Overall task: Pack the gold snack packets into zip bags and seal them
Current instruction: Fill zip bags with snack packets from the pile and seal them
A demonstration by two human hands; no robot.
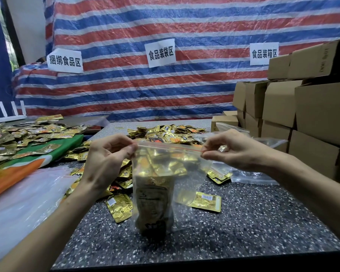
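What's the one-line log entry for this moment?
step: sealing | left hand: pinches zip bag at top left | right hand: pinches top right | bag: upright, holds gold snack packets | seal: cannot tell

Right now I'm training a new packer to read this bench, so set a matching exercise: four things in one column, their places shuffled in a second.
Things: 1 filled zip bag; 2 cardboard boxes; 3 paper signs; 4 green and orange sheet.
Places: A on the striped tarp; B stacked at the right; C under gold packets, at the left; D pinched at its top by left hand and right hand.
Pairs: 1-D; 2-B; 3-A; 4-C.
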